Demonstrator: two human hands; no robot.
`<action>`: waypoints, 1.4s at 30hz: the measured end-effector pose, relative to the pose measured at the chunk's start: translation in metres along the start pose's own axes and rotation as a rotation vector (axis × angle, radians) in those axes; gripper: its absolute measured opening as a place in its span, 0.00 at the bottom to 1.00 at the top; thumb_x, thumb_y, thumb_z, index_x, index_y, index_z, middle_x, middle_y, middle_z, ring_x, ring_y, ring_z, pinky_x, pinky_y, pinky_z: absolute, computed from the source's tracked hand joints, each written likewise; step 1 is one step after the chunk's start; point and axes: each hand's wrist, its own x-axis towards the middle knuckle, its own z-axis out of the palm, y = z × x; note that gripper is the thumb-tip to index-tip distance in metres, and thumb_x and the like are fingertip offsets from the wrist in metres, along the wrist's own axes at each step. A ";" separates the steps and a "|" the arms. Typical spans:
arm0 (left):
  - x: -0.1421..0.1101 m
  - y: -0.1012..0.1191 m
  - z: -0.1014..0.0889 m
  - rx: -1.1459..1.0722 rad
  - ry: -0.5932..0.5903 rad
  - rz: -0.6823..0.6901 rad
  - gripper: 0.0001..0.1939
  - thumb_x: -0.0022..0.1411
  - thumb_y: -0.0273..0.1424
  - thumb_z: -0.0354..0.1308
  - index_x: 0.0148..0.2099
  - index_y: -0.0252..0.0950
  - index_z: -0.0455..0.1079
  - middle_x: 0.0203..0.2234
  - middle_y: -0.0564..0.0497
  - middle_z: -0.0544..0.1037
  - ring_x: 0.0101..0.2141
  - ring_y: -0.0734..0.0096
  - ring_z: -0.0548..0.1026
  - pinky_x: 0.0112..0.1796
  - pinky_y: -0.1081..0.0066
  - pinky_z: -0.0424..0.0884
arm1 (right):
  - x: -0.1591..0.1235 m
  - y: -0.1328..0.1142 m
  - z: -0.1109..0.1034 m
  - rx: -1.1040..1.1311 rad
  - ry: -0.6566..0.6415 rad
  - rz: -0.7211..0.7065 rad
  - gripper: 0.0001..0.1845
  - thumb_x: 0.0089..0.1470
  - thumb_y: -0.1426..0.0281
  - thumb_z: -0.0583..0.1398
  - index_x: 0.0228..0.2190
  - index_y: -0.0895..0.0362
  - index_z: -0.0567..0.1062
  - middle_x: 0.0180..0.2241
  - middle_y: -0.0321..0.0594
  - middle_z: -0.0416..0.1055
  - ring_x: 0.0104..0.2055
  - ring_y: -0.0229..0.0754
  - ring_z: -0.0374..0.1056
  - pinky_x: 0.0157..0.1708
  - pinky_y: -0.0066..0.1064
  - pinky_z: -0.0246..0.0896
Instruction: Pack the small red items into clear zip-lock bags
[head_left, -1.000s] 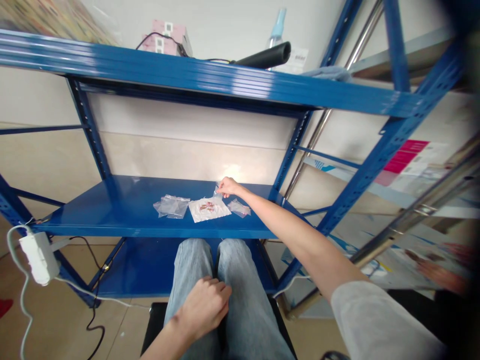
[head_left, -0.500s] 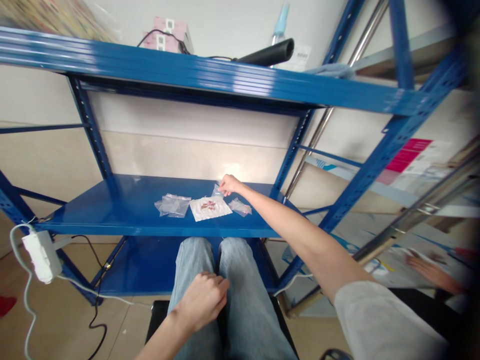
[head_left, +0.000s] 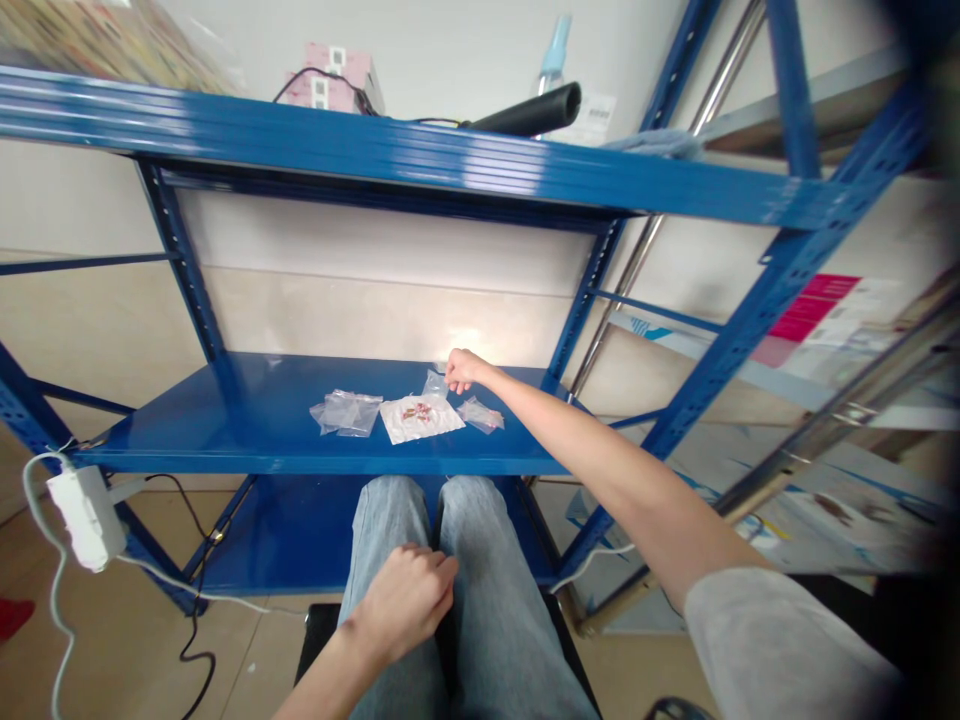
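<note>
While the left hand (head_left: pixel 401 605) sits curled on the light-blue jeans (head_left: pixel 390 530) at bottom centre, holding nothing, the right hand (head_left: pixel 465 370) stretches out to the blue steel shelf (head_left: pixel 187 430) at mid-frame, its arm running in from the lower right! Its fingertips (head_left: pixel 452 372) are bunched together, right at the top corner of a small clear plastic bag (head_left: pixel 435 384) that stands propped behind the packet; whether they're actually pinching it, I can't tell from here. Count them up on the shelf: three clear bags and one packet. The white packet (head_left: pixel 412 418), flecked red through its middle, lies flat, its long axis running left to right and tipped slightly up at the right end. A wider clear bag (head_left: pixel 345 412) lies just to its left, a small clear bag (head_left: pixel 480 414) just to its right. Down at the lower left sits a white power strip (head_left: pixel 86 518).
</note>
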 end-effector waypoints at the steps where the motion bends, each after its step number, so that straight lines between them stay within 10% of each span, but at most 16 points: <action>1: 0.000 0.000 0.000 0.000 -0.001 0.000 0.08 0.70 0.26 0.47 0.37 0.38 0.63 0.32 0.51 0.78 0.33 0.64 0.77 0.34 0.66 0.66 | 0.000 0.001 0.000 -0.005 0.005 -0.002 0.11 0.47 0.70 0.73 0.25 0.64 0.79 0.22 0.46 0.79 0.22 0.41 0.75 0.24 0.26 0.70; 29: -0.001 -0.001 0.001 -0.019 -0.037 -0.011 0.08 0.70 0.26 0.47 0.38 0.38 0.65 0.33 0.50 0.78 0.33 0.65 0.77 0.35 0.66 0.67 | -0.010 -0.008 0.001 -0.141 0.086 -0.098 0.06 0.49 0.75 0.67 0.22 0.61 0.78 0.22 0.43 0.78 0.22 0.38 0.73 0.24 0.23 0.64; 35: -0.001 0.000 0.003 -0.008 -0.034 -0.007 0.08 0.71 0.26 0.47 0.38 0.38 0.65 0.33 0.50 0.78 0.33 0.65 0.77 0.36 0.67 0.67 | -0.014 -0.029 -0.007 -0.198 0.291 -0.120 0.04 0.51 0.72 0.65 0.31 0.60 0.79 0.32 0.45 0.80 0.35 0.42 0.75 0.33 0.25 0.63; 42: -0.001 -0.001 0.002 -0.008 -0.023 -0.019 0.07 0.70 0.27 0.48 0.38 0.38 0.65 0.32 0.50 0.78 0.33 0.64 0.77 0.36 0.68 0.67 | -0.017 -0.084 0.064 -0.307 0.522 -0.586 0.08 0.61 0.75 0.55 0.39 0.58 0.75 0.45 0.47 0.74 0.41 0.43 0.71 0.42 0.31 0.63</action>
